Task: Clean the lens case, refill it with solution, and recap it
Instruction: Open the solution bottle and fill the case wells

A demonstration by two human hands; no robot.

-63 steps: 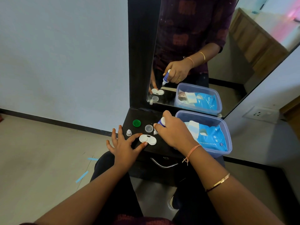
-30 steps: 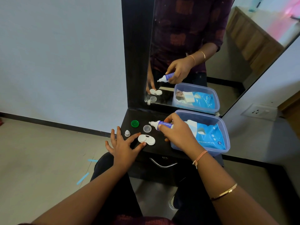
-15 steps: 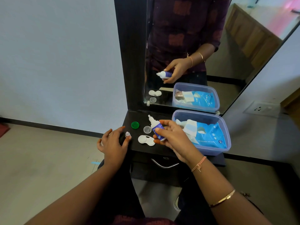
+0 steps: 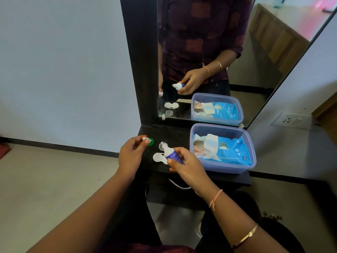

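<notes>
The white lens case (image 4: 158, 157) lies uncapped on the black shelf (image 4: 175, 136), partly hidden by the bottle. My right hand (image 4: 186, 166) grips the small blue-and-white solution bottle (image 4: 171, 154), its nozzle tilted up and left, just above the case. My left hand (image 4: 131, 154) is raised left of the case and pinches the bottle's small white cap (image 4: 144, 138) between thumb and fingertips. A green case cap (image 4: 151, 141) and a clear case cap (image 4: 162, 146) lie on the shelf behind the case.
A clear plastic tub (image 4: 221, 168) holding a blue wet-wipe pack (image 4: 229, 150) fills the shelf's right side. A mirror (image 4: 209, 52) stands upright at the back. A metal drawer handle (image 4: 179, 186) sits below the shelf edge.
My right hand lifted the bottle off the case and turned its nozzle upward. My left hand left the case, picked the small white cap off the shelf and raised it.
</notes>
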